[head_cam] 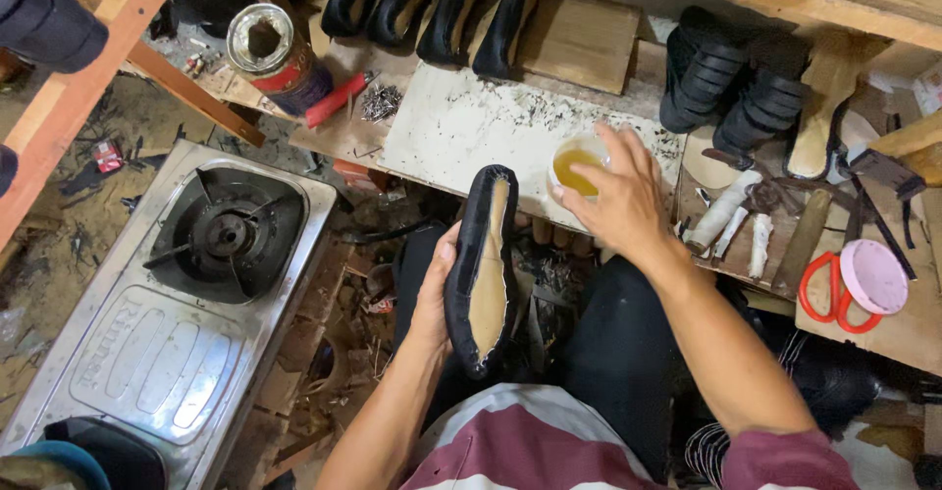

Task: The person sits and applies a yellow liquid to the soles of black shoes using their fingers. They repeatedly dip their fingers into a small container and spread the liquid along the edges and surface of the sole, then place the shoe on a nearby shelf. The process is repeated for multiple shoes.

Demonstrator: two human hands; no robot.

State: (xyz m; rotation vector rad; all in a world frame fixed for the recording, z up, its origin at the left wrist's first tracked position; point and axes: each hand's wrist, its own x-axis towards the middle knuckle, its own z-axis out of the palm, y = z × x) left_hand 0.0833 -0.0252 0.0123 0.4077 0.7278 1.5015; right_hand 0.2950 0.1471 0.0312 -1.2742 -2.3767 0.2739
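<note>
- Cluttered workshop seen from the head camera: a white, paint-flecked tabletop (pixel 461 122) carries nails and a red tool, with a steel gas stove (pixel 186 304) on the floor at left.
- Left hand (pixel 432 294) grips a black shoe upper (pixel 486 264) from the side, tan insole facing up, above the lap.
- Right hand (pixel 618 196) reaches to a small cup of yellow glue (pixel 574 166) at the tabletop edge, fingers spread loosely over it.
- Orange scissors (pixel 829 299) and a pink lid (pixel 873 274) lie at right.
</note>
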